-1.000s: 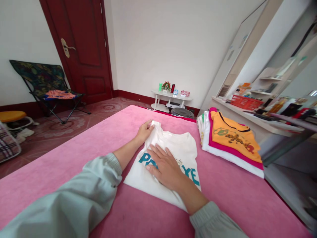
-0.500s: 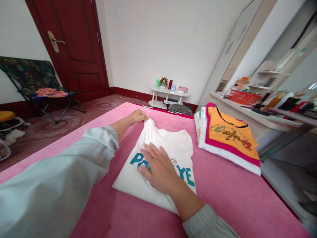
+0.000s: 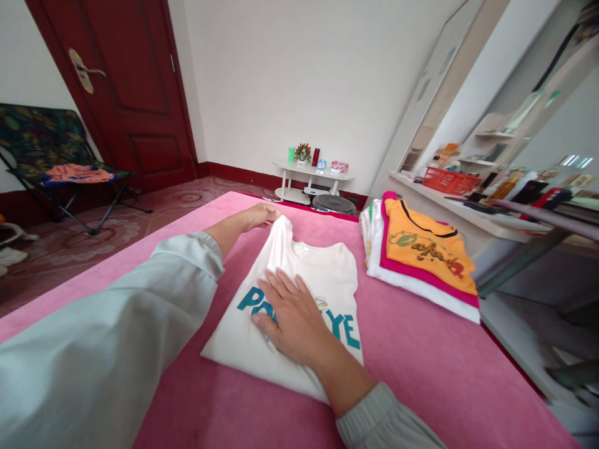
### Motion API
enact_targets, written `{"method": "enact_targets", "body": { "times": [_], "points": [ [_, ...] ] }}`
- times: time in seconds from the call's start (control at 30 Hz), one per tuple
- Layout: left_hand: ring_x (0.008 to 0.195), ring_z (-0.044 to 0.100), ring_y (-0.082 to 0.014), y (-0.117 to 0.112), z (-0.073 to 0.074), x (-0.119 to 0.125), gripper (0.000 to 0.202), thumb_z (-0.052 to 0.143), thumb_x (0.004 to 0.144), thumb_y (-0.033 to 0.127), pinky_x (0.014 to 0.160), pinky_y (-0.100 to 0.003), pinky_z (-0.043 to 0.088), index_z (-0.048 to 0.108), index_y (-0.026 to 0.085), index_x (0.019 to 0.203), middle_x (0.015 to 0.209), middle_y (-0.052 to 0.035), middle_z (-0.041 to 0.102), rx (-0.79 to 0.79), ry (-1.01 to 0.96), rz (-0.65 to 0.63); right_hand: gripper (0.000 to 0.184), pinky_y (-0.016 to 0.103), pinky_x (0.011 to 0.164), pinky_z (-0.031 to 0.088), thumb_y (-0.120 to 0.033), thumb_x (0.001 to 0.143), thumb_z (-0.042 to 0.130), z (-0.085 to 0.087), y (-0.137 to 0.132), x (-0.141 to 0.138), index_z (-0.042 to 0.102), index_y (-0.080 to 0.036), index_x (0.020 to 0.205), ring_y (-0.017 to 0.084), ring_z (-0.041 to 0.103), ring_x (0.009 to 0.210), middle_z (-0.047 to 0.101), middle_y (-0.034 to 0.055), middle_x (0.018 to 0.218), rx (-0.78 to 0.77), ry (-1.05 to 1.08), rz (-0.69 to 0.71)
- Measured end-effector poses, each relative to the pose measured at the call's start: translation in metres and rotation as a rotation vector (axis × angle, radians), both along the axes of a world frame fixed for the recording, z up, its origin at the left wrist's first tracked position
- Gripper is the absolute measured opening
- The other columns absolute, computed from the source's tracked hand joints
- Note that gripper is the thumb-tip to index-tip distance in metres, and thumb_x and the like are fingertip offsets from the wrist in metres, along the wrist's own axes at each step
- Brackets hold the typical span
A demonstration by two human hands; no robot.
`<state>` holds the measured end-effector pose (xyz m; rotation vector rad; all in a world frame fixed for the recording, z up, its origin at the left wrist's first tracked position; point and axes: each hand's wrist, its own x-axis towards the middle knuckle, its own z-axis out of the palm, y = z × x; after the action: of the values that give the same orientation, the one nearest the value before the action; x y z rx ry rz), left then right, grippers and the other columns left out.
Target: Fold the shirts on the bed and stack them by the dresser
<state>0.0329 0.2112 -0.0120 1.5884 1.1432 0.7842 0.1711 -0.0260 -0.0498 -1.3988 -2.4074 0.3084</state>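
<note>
A folded white T-shirt (image 3: pixel 322 274) with blue letters lies on the pink bed cover (image 3: pixel 421 368). My right hand (image 3: pixel 287 315) rests flat on its front, fingers stretched out over the print. My left hand (image 3: pixel 259 216) reaches to the shirt's far left corner and pinches the cloth there, pulling it away from me. To the right a pile of folded shirts (image 3: pixel 421 262) stands on the cover, an orange one on top, apart from both hands.
A dark red door (image 3: pixel 116 93) and a folding chair (image 3: pixel 51 149) with orange cloth stand at the left. A small white table (image 3: pixel 311 178) is against the far wall. A white shelf (image 3: pixel 468 209) with a red basket (image 3: pixel 452 181) runs along the bed's right side.
My left hand has pulled the shirt's far corner further out and away from me. My right hand has stayed flat on the print. The view has swung to the right.
</note>
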Motion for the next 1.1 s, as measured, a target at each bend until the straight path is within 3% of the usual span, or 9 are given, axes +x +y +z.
{"method": "enact_targets", "body": {
  "times": [0.23, 0.37, 0.47, 0.6, 0.7, 0.87, 0.97, 1.1],
  "points": [
    [0.050, 0.056, -0.0113, -0.020, -0.013, -0.002, 0.030, 0.062, 0.083, 0.040, 0.054, -0.025, 0.050, 0.060, 0.012, 0.091, 0.062, -0.0032, 0.060, -0.060, 0.095, 0.203, 0.055, 0.046, 0.115, 0.007, -0.051, 0.092, 0.037, -0.002, 0.001, 0.001, 0.034, -0.027, 0.142, 0.021, 0.017, 0.142, 0.028, 0.0021, 0.152, 0.013, 0.004, 0.003],
    [0.054, 0.061, -0.0149, -0.043, -0.022, -0.009, 0.049, 0.067, 0.078, 0.040, 0.055, -0.027, 0.051, 0.052, 0.012, 0.115, 0.067, -0.0037, 0.063, -0.067, 0.149, 0.288, 0.055, 0.047, 0.115, 0.008, -0.051, 0.093, 0.037, -0.002, 0.000, 0.000, 0.035, -0.027, 0.142, 0.021, 0.018, 0.141, 0.029, 0.0025, 0.152, 0.025, 0.002, 0.001],
    [0.062, 0.063, -0.0168, -0.054, -0.033, -0.011, 0.067, 0.076, 0.069, 0.037, 0.060, -0.027, 0.051, 0.046, 0.015, 0.124, 0.072, -0.0027, 0.065, -0.005, 0.192, 0.347, 0.054, 0.046, 0.115, 0.009, -0.051, 0.092, 0.037, -0.002, -0.001, 0.000, 0.037, -0.026, 0.141, 0.022, 0.018, 0.141, 0.030, 0.0029, 0.152, 0.038, 0.000, -0.003],
    [0.077, 0.063, -0.0194, -0.054, -0.040, -0.005, 0.069, 0.079, 0.062, 0.038, 0.072, -0.028, 0.050, 0.051, 0.016, 0.121, 0.083, -0.0041, 0.065, 0.201, 0.302, 0.420, 0.054, 0.046, 0.115, 0.010, -0.050, 0.092, 0.039, -0.001, -0.001, -0.001, 0.037, -0.027, 0.141, 0.022, 0.019, 0.141, 0.030, 0.0028, 0.152, 0.039, 0.000, -0.005],
    [0.079, 0.063, -0.0198, -0.049, -0.040, 0.000, 0.072, 0.081, 0.057, 0.031, 0.074, -0.029, 0.050, 0.053, 0.015, 0.122, 0.080, -0.0026, 0.063, 0.337, 0.352, 0.368, 0.053, 0.046, 0.115, 0.010, -0.049, 0.092, 0.040, -0.001, -0.001, 0.000, 0.038, -0.027, 0.140, 0.022, 0.020, 0.141, 0.031, 0.0022, 0.151, 0.040, 0.009, -0.005],
    [0.072, 0.063, -0.0163, -0.046, -0.047, -0.002, 0.078, 0.076, 0.056, 0.011, 0.066, -0.025, 0.050, 0.047, 0.016, 0.128, 0.076, 0.0013, 0.064, 0.275, 0.159, 0.183, 0.051, 0.047, 0.114, 0.013, -0.046, 0.091, 0.045, -0.003, 0.000, 0.001, 0.042, -0.027, 0.137, 0.022, 0.024, 0.139, 0.035, 0.0027, 0.149, 0.045, 0.051, -0.007],
    [0.071, 0.063, -0.0150, -0.052, -0.054, -0.009, 0.079, 0.072, 0.057, 0.005, 0.065, -0.024, 0.050, 0.044, 0.017, 0.130, 0.075, 0.0021, 0.064, 0.271, 0.145, 0.198, 0.045, 0.046, 0.113, 0.016, -0.042, 0.089, 0.050, -0.003, 0.002, 0.001, 0.050, -0.025, 0.131, 0.022, 0.031, 0.136, 0.041, 0.0048, 0.145, 0.070, 0.103, -0.015],
    [0.071, 0.062, -0.0164, -0.067, -0.057, -0.017, 0.071, 0.072, 0.059, 0.011, 0.068, -0.026, 0.049, 0.046, 0.016, 0.126, 0.073, 0.0015, 0.063, 0.323, 0.251, 0.305, 0.036, 0.037, 0.109, 0.028, -0.035, 0.088, 0.052, -0.004, 0.006, 0.004, 0.059, -0.020, 0.120, 0.020, 0.044, 0.126, 0.050, 0.0081, 0.136, 0.106, 0.219, -0.067]
  ]
}}
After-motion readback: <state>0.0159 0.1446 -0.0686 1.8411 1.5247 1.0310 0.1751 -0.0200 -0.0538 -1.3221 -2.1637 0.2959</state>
